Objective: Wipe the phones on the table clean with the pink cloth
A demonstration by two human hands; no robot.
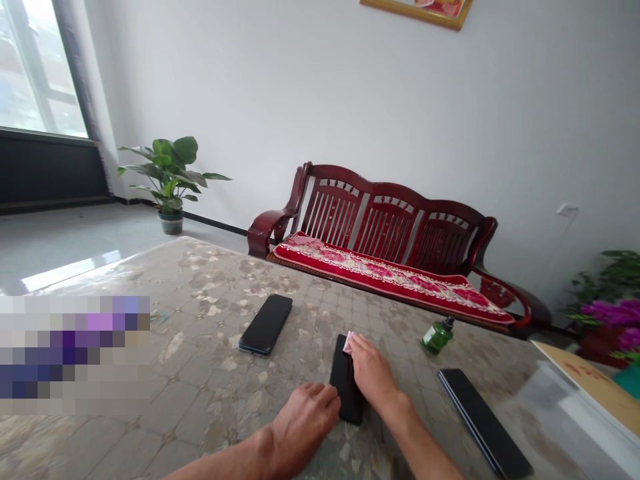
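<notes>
A black smartphone (345,380) lies flat on the patterned tabletop in front of me, its dark screen facing up. My left hand (309,417) has its fingers curled against the phone's left edge near the lower end, gripping it there. Pinched in the fingers of my right hand (374,375) is a small pink cloth (349,343), pressed on the upper part of the screen. A second black smartphone (267,324) rests face up to the left. On the right, a long black flat device (483,420) lies beyond my right forearm.
A green bottle with a black top (438,335) stands right of my hands. At the right edge sits a clear plastic box (565,413) with a tan board (595,383). Past the table (195,267) are a wooden bench (385,220) and a potted plant (173,173).
</notes>
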